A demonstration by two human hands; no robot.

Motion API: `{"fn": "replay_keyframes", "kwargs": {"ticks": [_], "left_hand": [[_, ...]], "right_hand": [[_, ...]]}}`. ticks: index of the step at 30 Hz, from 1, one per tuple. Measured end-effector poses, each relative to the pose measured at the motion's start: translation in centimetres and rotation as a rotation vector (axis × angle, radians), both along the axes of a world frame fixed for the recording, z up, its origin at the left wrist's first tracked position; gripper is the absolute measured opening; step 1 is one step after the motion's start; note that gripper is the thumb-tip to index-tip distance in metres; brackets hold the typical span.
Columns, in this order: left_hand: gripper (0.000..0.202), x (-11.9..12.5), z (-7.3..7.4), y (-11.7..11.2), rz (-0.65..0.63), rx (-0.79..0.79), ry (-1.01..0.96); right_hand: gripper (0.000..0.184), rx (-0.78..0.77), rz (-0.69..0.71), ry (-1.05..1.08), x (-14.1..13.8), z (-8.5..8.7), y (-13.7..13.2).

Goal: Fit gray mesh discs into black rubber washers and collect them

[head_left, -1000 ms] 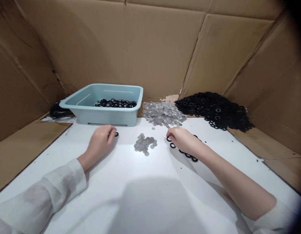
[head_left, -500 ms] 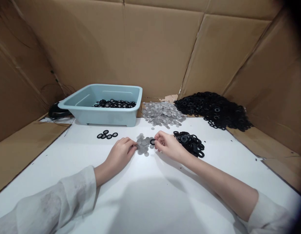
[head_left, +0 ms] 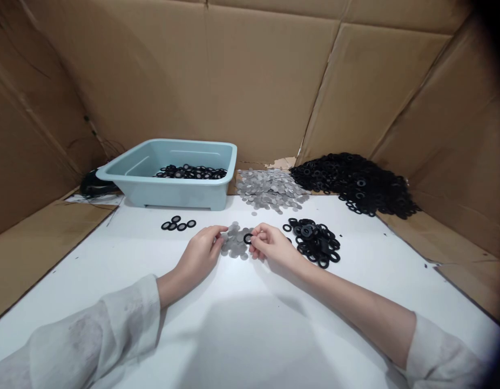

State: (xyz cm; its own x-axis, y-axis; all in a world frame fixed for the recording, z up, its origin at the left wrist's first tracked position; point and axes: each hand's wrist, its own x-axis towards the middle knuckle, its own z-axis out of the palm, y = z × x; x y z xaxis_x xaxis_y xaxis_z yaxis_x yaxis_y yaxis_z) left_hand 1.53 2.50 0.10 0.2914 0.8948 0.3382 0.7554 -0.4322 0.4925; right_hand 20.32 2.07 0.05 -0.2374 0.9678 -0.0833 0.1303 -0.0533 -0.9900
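A: Head view, centre. Your right hand (head_left: 270, 246) has its grip closed on a black ring (head_left: 247, 238). The ring is pinched between thumb and fingertips at the right edge of the small pile of grey discs (head_left: 235, 247).

B: Same view, left of centre. Your left hand (head_left: 201, 253) lies on the white tabletop (head_left: 250, 324), fingertips drawn together at the pile's left edge. Whether its grip encloses a disc cannot be told.

A: Just right of your right hand lies a loose cluster of black rings (head_left: 315, 240). Left of your left hand, and apart from it, is a short row of rings (head_left: 177, 223).

B: Rear of the tabletop, left to right: a pale blue tub (head_left: 169, 189) holding dark rings, a large spread of grey discs (head_left: 270, 188), and a large heap of black rings (head_left: 355, 181). Cardboard walls (head_left: 254, 81) enclose the whole.
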Motion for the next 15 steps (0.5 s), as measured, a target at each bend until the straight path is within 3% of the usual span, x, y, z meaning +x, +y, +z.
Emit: {"fn": "replay_keyframes", "kwargs": {"ticks": [7,15], "left_hand": [[0.016,0.11,0.78,-0.52,-0.003,-0.137,-0.157],[0.017,0.20,0.85,-0.02,0.005,-0.116,-0.149]], "right_hand": [[0.011,0.008,0.015,0.050,-0.26,-0.43,-0.25],[0.015,0.030,0.006,0.059,-0.31,-0.50,-0.33]]}}
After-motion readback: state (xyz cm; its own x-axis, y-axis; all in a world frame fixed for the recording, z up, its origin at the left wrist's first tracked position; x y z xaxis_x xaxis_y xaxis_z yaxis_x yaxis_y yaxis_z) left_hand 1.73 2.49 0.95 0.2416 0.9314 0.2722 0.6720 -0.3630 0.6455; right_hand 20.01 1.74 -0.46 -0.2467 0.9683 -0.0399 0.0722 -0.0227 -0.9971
